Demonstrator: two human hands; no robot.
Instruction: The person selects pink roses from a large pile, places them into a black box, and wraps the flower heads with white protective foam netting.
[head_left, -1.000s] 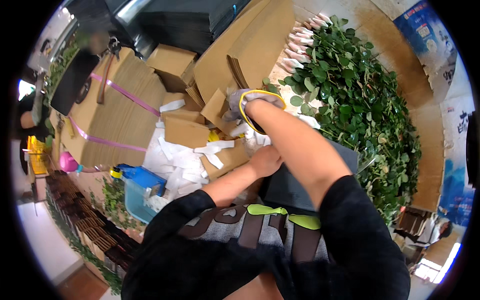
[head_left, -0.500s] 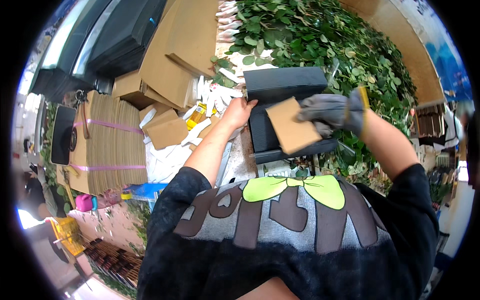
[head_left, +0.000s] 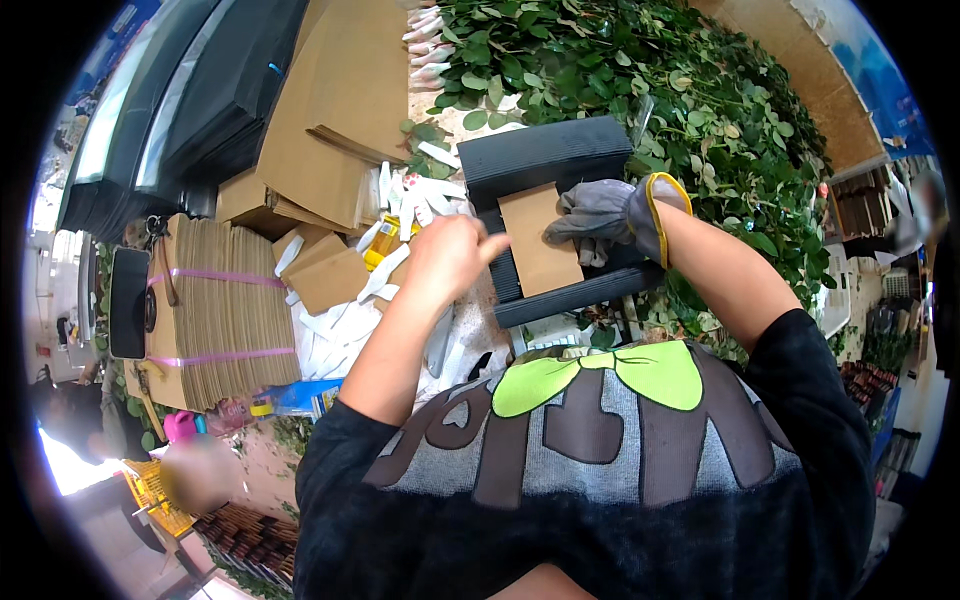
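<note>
A folded black corrugated plastic sheet (head_left: pixel 545 155) lies on the work table, its far and near sides raised like a trough. Inside it rests a flat rectangular piece of brown cardboard (head_left: pixel 530 245). My right hand (head_left: pixel 595 220), in a grey glove with a yellow-edged cuff, grips the right part of this cardboard; some of its fingers are hidden. Just off the sheet's left edge is my bare left hand (head_left: pixel 447 255), smeared by motion. Its thumb points toward the cardboard, and its other fingers are turned out of sight.
Leafy green stems (head_left: pixel 700 130) are heaped behind and right of the sheet. White paper strips (head_left: pixel 330 335) and a yellow item (head_left: pixel 383 240) lie to the left. Further left stand a strapped cardboard stack (head_left: pixel 225 300), a phone (head_left: pixel 129 303), large cardboard sheets (head_left: pixel 335 85) and black sheets (head_left: pixel 235 105).
The cardboard has gone from tilted above the black sheet to lying in it, moved left by my right hand. My left hand has let go of the sheet's left edge and drawn back.
</note>
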